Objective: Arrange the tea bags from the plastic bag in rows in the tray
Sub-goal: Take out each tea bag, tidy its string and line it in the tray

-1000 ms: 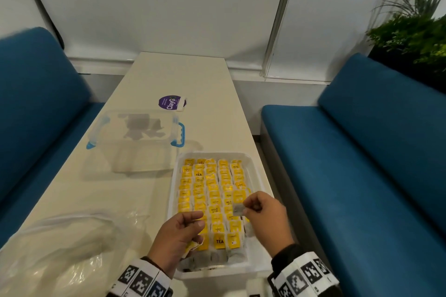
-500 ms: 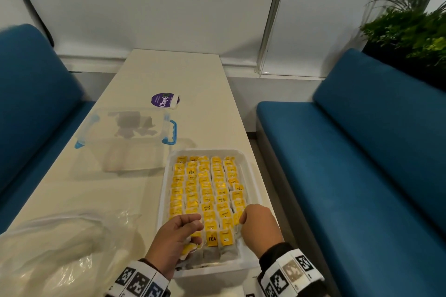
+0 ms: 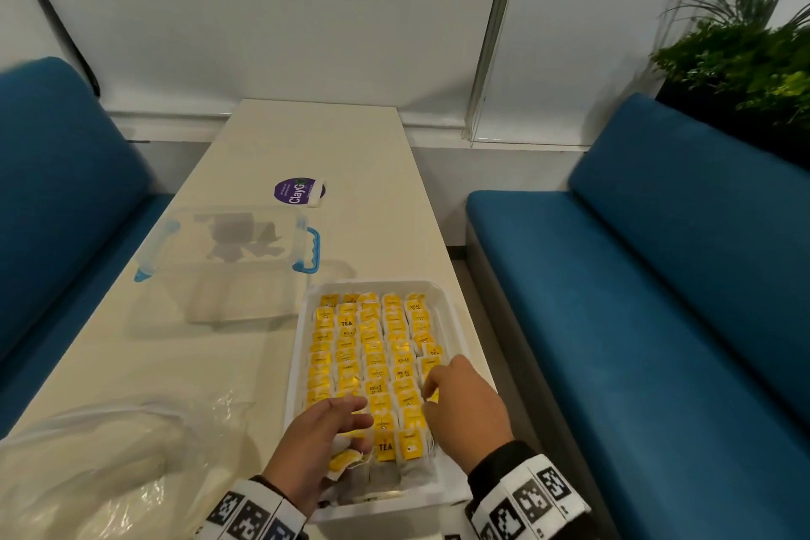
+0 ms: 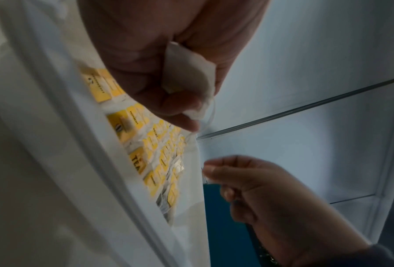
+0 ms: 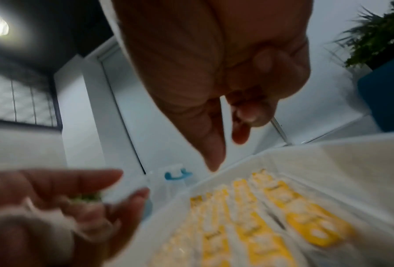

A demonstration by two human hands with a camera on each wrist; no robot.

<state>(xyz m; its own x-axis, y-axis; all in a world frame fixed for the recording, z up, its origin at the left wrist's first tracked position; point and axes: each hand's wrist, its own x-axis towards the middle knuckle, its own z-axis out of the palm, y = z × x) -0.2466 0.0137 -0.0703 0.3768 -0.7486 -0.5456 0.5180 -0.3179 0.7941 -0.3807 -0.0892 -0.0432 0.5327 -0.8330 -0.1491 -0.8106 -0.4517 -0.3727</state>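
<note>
While the tea bags (image 3: pixel 372 357) fill the white tray (image 3: pixel 456 320) in about 5 yellow-tagged columns running away from the person, the only ground not yet tidy is the near end, where a few grey sachets lie without tags showing. That end sits directly under both hands, so the tray's long axis points straight out from the body and the coming placement is a short drop, not a reach.

Over the near-left corner, the left hand (image 3: pixel 317 443) has its lower fingers curled round a small clutch of bags; the left wrist view shows a white sachet (image 4: pixel 186 77) tucked against the palm with its thread hanging loose, while the forefinger lies out straighter. At the tray's right-hand column the right hand (image 3: pixel 464 412) hovers with thumb and forefinger drawn toward each other; whether they pinch a tag I cannot tell, as the right wrist view is blurred.

By my judgement the right hand is nearer the unfinished right column, and the left serves as its supply.

Left of the tray lies the crumpled plastic bag (image 3: pixel 87 474); beyond it a clear lidded box (image 3: pixel 228 259) with blue clips, all on the pale table (image 3: pixel 315 136).
</note>
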